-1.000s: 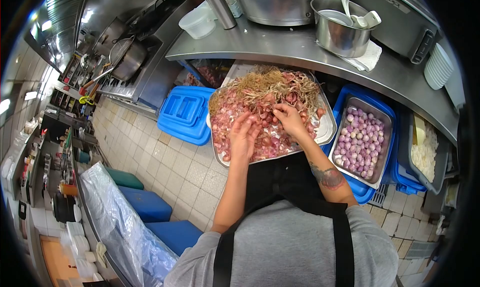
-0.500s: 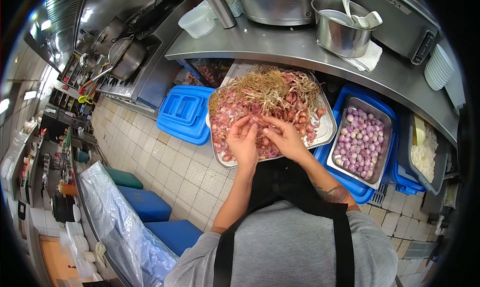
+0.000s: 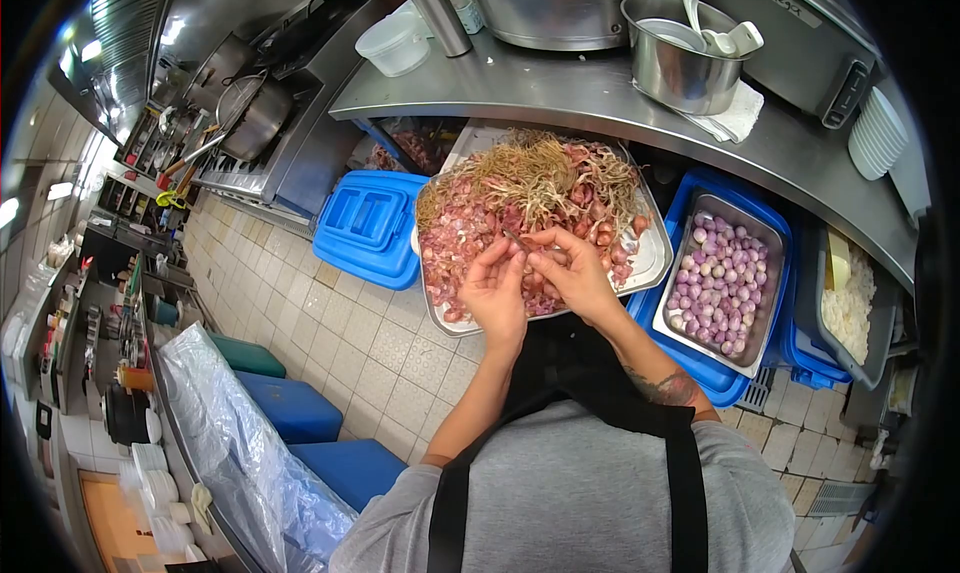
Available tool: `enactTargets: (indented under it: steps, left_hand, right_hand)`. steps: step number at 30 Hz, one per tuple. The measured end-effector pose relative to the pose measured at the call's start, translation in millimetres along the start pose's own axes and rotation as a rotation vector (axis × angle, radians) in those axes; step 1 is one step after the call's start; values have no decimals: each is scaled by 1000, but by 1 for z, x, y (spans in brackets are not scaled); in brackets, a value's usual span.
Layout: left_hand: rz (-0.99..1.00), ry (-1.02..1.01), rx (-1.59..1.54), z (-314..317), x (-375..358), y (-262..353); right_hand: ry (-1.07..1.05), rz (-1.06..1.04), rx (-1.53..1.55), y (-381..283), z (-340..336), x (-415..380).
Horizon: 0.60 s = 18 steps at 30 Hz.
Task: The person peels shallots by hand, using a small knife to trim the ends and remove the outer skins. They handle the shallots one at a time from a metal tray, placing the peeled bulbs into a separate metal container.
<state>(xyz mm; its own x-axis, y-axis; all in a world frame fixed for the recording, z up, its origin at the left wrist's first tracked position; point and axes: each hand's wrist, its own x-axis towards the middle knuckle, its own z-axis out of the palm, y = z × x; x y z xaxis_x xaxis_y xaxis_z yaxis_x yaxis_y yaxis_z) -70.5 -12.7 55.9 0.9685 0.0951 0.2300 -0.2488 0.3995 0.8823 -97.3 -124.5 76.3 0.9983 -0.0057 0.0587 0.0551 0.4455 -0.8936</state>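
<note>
My left hand (image 3: 497, 291) and my right hand (image 3: 573, 278) meet over the near part of a wide metal tray (image 3: 655, 258), fingers bent and pinching. From my right fingertips a thin dark sliver (image 3: 515, 240), which looks like the blade of a small knife, points up and left. Whatever my left fingers pinch is hidden by them. Papery pink shallot skins (image 3: 455, 238) cover the tray's left side. Unpeeled shallots (image 3: 603, 231) lie at its right, below a heap of dry, stringy roots (image 3: 535, 168).
Peeled purple shallots (image 3: 720, 283) fill a steel pan set on a blue bin to the right. Beyond it, a grey tub (image 3: 868, 363) holds white pieces. A blue lid (image 3: 372, 228) is at the left. The steel counter (image 3: 540, 88) overhangs the tray's far side.
Both hands have shifted slightly, the left a little to the right and nearer to me. The dark sliver between them shows more plainly now. The tray and pan have stayed in place.
</note>
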Motion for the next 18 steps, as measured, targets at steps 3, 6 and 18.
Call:
enactTargets:
  steps: [3, 6, 18]
  left_hand:
    - [36, -29, 17, 2, -3, -3]
    - [34, -57, -25, 0, -2, -11]
    - [-523, -221, -477, -20, 15, -20]
  right_hand:
    - [-2, 61, 102, 5, -7, 3]
    - [-1, 117, 145, 2, -10, 4]
    - [6, 267, 311, 5, -18, 2]
